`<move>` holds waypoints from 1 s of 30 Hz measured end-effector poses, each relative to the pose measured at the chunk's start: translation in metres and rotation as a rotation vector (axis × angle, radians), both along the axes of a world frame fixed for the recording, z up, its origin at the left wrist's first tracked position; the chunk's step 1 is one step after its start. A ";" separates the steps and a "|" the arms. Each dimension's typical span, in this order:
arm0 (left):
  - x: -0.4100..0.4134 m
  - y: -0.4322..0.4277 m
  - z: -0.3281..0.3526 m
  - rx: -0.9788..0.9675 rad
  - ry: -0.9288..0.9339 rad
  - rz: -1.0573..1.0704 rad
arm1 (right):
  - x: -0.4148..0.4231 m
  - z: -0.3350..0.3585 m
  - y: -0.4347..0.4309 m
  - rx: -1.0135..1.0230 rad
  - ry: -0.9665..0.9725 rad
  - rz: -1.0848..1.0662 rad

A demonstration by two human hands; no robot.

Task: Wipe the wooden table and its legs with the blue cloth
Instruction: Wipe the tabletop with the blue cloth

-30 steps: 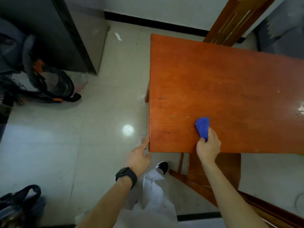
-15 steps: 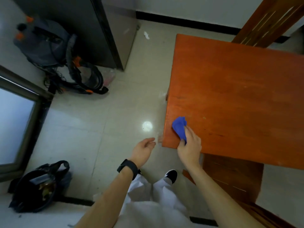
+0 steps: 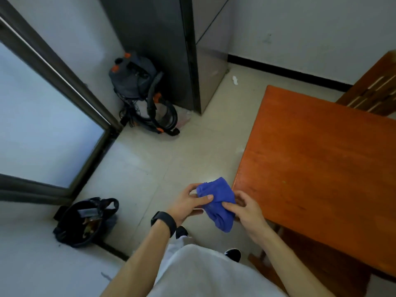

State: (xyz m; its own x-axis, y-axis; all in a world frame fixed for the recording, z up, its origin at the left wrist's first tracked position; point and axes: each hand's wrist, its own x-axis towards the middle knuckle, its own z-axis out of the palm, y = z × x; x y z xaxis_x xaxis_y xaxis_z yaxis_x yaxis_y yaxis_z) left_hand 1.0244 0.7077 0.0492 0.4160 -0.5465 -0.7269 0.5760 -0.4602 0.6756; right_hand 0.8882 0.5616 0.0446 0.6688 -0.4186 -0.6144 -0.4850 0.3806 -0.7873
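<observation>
Two hands [image 3: 184, 203] [image 3: 248, 211] grip blue cloth [image 3: 216, 196] | beside wooden table [image 3: 321, 168] | above tiled floor [image 3: 160, 159]

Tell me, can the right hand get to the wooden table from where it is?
Probably yes. The right hand grips the blue cloth right beside the near corner of the wooden table, with nothing between them. The left hand pinches the cloth too.

The reddish wooden desk [image 3: 321, 168] stands on a pale tiled floor [image 3: 150, 168]. On the floor lie a grey vacuum cleaner [image 3: 137, 86] in the corner, a black bag [image 3: 85, 221] by the glass door, and a white scrap [image 3: 235, 80] near the wall.
</observation>
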 end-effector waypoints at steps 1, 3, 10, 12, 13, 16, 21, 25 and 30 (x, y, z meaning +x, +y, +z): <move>0.006 0.000 0.004 -0.006 -0.031 0.002 | 0.006 0.006 -0.002 -0.009 -0.015 0.006; 0.019 -0.003 0.009 -0.020 -0.079 -0.002 | 0.018 0.018 -0.004 -0.024 -0.036 0.000; 0.101 -0.011 0.011 -0.040 -0.136 -0.183 | 0.078 0.035 -0.008 -0.175 -0.015 -0.113; 0.130 -0.012 0.006 -0.036 -0.182 -0.272 | 0.104 0.035 -0.003 -0.196 0.017 -0.182; 0.142 -0.012 0.004 -0.048 -0.187 -0.322 | 0.118 0.034 0.000 -0.199 0.024 -0.221; 0.179 -0.010 0.013 -0.082 -0.184 -0.505 | 0.163 0.037 0.012 -0.195 0.054 -0.305; 0.225 -0.013 0.022 -0.156 -0.279 -0.548 | 0.226 0.048 0.024 -0.149 0.048 -0.430; 0.259 -0.026 0.019 -0.167 -0.216 -0.411 | 0.263 0.040 0.020 -0.192 0.062 -0.555; 0.301 -0.044 0.010 -0.250 -0.254 -0.332 | 0.296 0.032 0.011 -0.246 -0.022 -0.261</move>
